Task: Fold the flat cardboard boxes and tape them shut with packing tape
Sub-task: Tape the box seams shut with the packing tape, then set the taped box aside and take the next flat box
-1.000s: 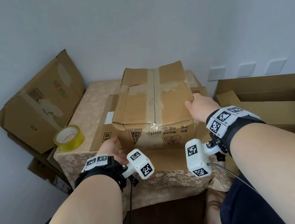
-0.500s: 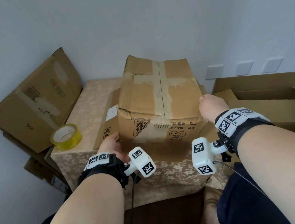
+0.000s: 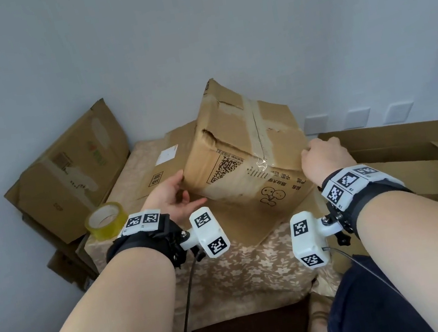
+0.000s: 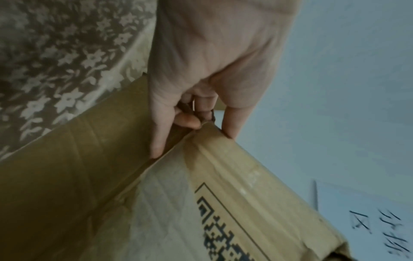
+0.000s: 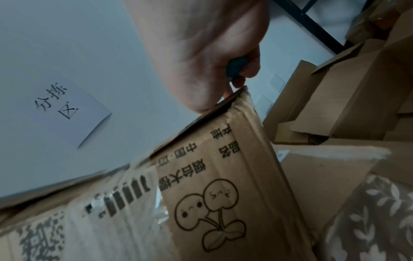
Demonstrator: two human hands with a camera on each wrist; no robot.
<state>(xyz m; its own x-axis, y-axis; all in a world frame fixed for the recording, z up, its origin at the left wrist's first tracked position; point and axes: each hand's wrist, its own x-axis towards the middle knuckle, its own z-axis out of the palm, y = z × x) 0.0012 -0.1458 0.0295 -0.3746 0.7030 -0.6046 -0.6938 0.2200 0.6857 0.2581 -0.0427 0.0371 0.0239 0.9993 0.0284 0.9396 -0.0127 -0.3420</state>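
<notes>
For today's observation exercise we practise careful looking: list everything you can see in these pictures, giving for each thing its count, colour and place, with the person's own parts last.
Taped box: one, brown, tilted up over the table, held at both near corners.
Flat cardboard: one sheet, brown, on the table under the box.
Tape roll: one, yellowish, on the table's near left corner.
Table: one, beige flowered cloth, centre.
Flattened boxes: several, brown, leaning left of the table.
Open cartons: several, brown, right of the table.
Wall plates: three, white, on the right wall.
Paper note: one, white, handwritten, on the wall.
Left hand: grips the box's left corner.
Right hand: grips the box's right corner.
</notes>
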